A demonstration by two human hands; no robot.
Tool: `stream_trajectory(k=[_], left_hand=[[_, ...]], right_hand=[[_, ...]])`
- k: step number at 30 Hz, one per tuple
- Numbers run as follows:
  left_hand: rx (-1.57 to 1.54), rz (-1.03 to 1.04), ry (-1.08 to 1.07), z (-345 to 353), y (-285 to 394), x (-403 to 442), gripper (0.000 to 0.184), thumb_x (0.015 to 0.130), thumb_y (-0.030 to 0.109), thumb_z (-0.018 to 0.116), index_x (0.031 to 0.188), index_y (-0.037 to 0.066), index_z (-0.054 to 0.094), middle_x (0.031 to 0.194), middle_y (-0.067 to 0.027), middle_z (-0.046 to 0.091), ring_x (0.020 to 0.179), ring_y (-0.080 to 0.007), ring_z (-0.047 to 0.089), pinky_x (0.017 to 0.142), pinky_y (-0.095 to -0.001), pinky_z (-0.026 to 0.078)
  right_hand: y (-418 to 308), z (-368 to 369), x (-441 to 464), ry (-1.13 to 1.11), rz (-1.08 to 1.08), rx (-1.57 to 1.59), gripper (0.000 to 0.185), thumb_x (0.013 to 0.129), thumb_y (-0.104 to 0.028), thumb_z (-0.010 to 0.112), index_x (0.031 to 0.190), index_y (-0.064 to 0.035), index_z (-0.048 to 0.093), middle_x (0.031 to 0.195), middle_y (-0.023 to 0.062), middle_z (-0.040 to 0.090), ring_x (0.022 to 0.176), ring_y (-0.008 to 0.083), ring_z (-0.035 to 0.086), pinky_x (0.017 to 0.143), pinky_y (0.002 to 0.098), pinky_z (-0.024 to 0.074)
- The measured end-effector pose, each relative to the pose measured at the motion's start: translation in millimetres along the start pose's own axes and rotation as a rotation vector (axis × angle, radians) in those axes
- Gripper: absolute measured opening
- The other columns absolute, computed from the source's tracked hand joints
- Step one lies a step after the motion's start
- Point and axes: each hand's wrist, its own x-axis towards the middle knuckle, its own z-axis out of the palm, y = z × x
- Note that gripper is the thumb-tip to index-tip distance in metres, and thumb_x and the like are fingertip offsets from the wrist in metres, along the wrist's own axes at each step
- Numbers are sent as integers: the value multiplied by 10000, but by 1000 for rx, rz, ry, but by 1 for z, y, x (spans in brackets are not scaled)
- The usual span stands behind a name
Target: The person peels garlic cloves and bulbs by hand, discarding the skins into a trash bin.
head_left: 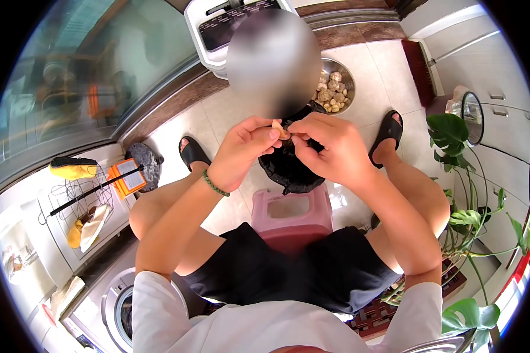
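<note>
Between thumb and fingers, my left hand (247, 146) pinches a small tan garlic clove (281, 130). My right hand (331, 146) meets it from the other side, its thumb and fingertips closed at the clove's edge. Both hands are over a bin lined with a black plastic bag (288, 172), which stands on the floor between my feet. Past the bin, a round metal bowl (350, 88) holds several pale garlic bulbs and loose cloves (334, 93). A round blurred patch hides part of the scene just beyond my hands.
I sit on a pink plastic stool (292, 220). A white appliance with a dark panel (238, 26) stands ahead. To the right are a leafy potted plant (453, 138) and white cabinets (486, 82). A front-loading washing machine (115, 306) and a wire rack (79, 194) are on the left.
</note>
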Motion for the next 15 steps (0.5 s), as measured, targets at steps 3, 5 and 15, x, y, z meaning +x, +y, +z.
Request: stream_trajectory(k=[3, 5, 15], left_hand=[[21, 3, 1, 2, -2, 0, 289, 946, 178, 627, 1204, 57, 576, 1053, -32, 662, 933, -104, 600, 862, -271, 464], [9, 23, -5, 0, -9, 2, 283, 931, 178, 651, 1176, 51, 591, 1041, -23, 670, 930, -95, 608, 838, -258, 469], [-20, 132, 16, 1, -27, 9, 228, 885, 83, 697, 1081, -16, 637, 971, -61, 697, 857, -102, 636, 808, -253, 511]], right_hand=[[1, 4, -3, -4, -5, -42, 94, 725, -30, 662, 814, -35, 629, 720, 86, 598, 601, 289, 599, 531, 381, 490], [1, 7, -4, -10, 1, -60, 82, 718, -40, 662, 793, -38, 628, 709, 86, 596, 599, 292, 599, 531, 385, 491], [5, 18, -9, -26, 81, -175, 76, 663, -29, 660, 683, -50, 590, 657, 92, 581, 581, 295, 600, 515, 391, 476]])
